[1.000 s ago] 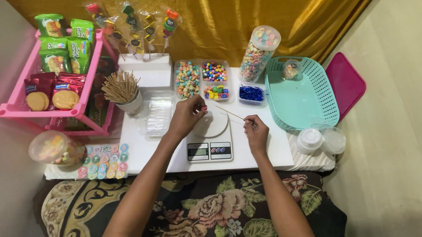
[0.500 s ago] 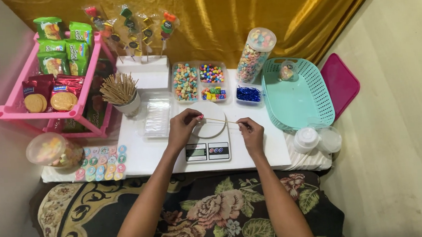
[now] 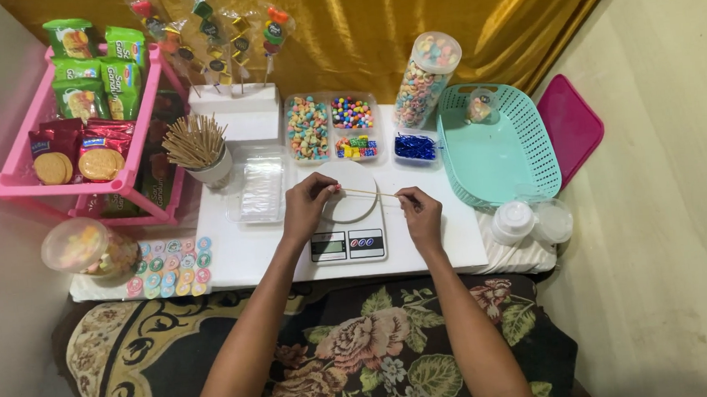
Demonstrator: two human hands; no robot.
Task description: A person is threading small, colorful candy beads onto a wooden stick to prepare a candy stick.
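A: Item, wooden skewer [image 3: 367, 193]?
B: Level above the white scale [image 3: 348, 215], mid-tabletop near the front edge. Left hand [image 3: 309, 205] pinches one end, right hand [image 3: 421, 211] the other.
A: Handling advice?
B: Probably keep it level, grip light, sweets tray [image 3: 331, 126] within reach behind.

white table [image 3: 250, 250] carries kitchen scale [image 3: 353, 223], candy trays [image 3: 331, 126], teal basket [image 3: 494, 161], skewer cup [image 3: 209, 170], sticker sheet [image 3: 170, 267].
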